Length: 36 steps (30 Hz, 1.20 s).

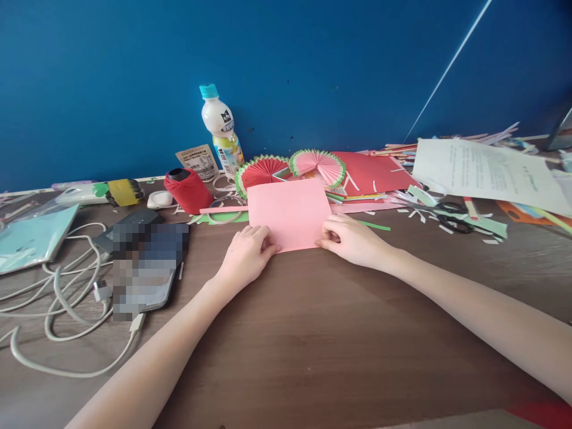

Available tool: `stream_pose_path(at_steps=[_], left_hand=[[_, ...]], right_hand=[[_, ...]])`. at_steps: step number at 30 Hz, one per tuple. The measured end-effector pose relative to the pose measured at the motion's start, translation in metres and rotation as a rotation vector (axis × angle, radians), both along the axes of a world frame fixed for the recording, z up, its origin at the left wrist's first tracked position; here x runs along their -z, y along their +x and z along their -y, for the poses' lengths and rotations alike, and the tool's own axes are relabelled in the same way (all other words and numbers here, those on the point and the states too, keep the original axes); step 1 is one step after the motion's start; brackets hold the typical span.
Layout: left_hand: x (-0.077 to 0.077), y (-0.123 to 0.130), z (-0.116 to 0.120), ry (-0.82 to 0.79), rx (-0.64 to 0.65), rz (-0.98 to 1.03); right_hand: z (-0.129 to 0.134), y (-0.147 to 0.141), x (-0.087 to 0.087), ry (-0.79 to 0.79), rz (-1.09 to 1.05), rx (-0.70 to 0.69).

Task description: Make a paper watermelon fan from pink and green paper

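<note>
One pink sheet (288, 214): at the middle of the scene, over the brown table (295, 333), between both hands; whether it lies fully flat cannot be told.
Left hand (250, 250): thumb and curled fingers pinching the sheet at its near left corner.
Right hand (348, 238): thumb and bent fingers pinching the near right corner.
Pleated fans: just beyond the sheet, side by side, a red fan (267, 171) on the left and a pink fan (318, 167) on the right, both edged in green and white.
Red paper (378, 171): right of the pink fan, white slips on it.
Red roll (190, 190): left of the fans, dark at its top.
Bottle (220, 122): far side, behind the red roll, teal cap on, near the blue wall (134, 89).
Scissors (471, 223): right of the sheet, black-handled, among paper scraps.
Printed page (487, 173): far right, beyond the scissors.
Phone-like device (156, 277): left of the left hand, partly pixelated, a white cable (56, 292) looping beside it.
Teal packet (36, 238): at the left edge.
</note>
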State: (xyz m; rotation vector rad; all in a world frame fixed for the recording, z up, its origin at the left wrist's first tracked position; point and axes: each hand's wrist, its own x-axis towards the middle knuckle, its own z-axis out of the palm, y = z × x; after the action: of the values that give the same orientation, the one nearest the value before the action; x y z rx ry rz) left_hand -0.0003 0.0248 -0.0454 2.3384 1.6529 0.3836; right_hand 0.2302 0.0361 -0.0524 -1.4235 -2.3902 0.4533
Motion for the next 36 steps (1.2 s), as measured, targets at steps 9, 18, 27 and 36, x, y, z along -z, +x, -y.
stream_pose_path(at_steps=[9, 18, 27, 36], left_hand=[[-0.004, -0.013, -0.004, -0.070, 0.059, 0.027], [-0.007, -0.032, -0.010, -0.233, 0.214, 0.094], [-0.011, -0.033, -0.004, -0.216, 0.358, -0.001], [-0.005, -0.019, 0.013, 0.171, 0.398, -0.154]], right_hand=[[-0.004, 0.008, 0.000, -0.043, -0.039, 0.010], [-0.017, 0.022, -0.010, -0.146, 0.085, -0.088], [-0.027, 0.034, -0.009, -0.278, -0.054, -0.185], [-0.014, 0.029, -0.018, -0.044, 0.009, -0.201]])
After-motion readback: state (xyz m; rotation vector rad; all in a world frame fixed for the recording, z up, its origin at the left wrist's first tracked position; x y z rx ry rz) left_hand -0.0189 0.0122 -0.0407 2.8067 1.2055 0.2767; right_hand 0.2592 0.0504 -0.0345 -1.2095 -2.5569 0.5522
